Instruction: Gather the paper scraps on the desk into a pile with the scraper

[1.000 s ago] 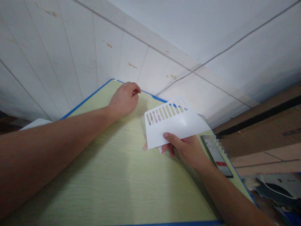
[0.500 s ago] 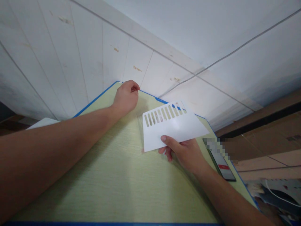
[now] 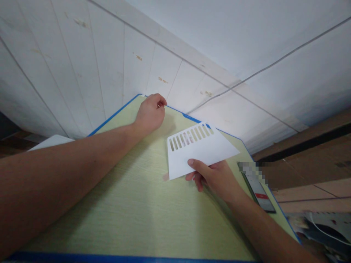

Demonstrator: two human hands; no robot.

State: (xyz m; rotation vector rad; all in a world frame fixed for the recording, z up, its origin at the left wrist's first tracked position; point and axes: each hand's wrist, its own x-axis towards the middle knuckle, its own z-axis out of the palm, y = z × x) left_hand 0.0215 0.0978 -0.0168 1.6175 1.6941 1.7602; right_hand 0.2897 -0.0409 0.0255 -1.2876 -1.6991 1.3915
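Observation:
My right hand grips a thin white slotted panel by its near edge, thumb on top and fingers curled underneath. A row of long rounded slots runs along the panel's far side, and parts of the table and something pinkish show through them. My left hand is over the far corner of the table, its fingers curled together. Whatever its fingertips pinch, if anything, is too small or hidden to make out. Just past the panel's near left corner, a small pinkish patch shows on the table.
The pale green table has a blue edge and stands against a white panelled wall. A phone lies at its right side, partly blurred out. A grey cable runs down the wall to behind the table.
The white panel has tilted and dropped slightly at its far side, still in my right hand. My left hand keeps its curled pose; the whole view has shifted a little.

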